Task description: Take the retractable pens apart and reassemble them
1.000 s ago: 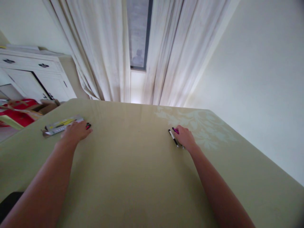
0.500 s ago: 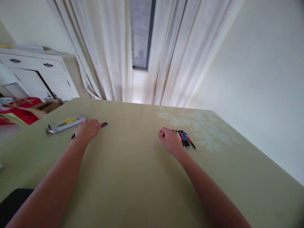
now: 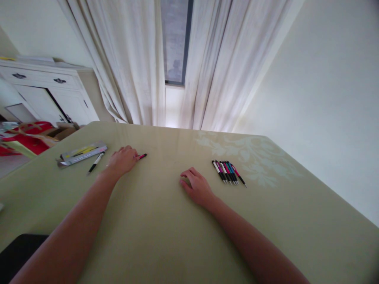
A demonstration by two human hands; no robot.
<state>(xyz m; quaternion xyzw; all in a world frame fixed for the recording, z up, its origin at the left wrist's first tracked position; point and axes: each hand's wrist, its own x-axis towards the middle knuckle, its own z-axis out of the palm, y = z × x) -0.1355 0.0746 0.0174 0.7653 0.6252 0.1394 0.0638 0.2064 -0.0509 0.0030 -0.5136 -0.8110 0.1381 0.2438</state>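
A pink and black pen [image 3: 142,156] sticks out to the right from the fingers of my left hand [image 3: 122,161], which are closed on it just above the table. My right hand [image 3: 196,186] rests over the middle of the table, fingers curved and thumb apart, with nothing between them. To its right several pens [image 3: 225,172] in white, purple, pink, teal and blue lie side by side in a slanted row; the rightmost pink one is angled a little away. A single white and black pen [image 3: 96,163] lies left of my left hand.
An open grey and yellow pen box [image 3: 83,155] lies at the table's left side. A black object [image 3: 20,252] is at the lower left edge. Beyond the table [image 3: 166,236] are curtains, a white cabinet [image 3: 44,92] and red bags [image 3: 32,136] on the left.
My left hand has moved right with the pink and black pen, uncovering the white and black pen. My right hand has moved left and nearer, away from the row of pens.
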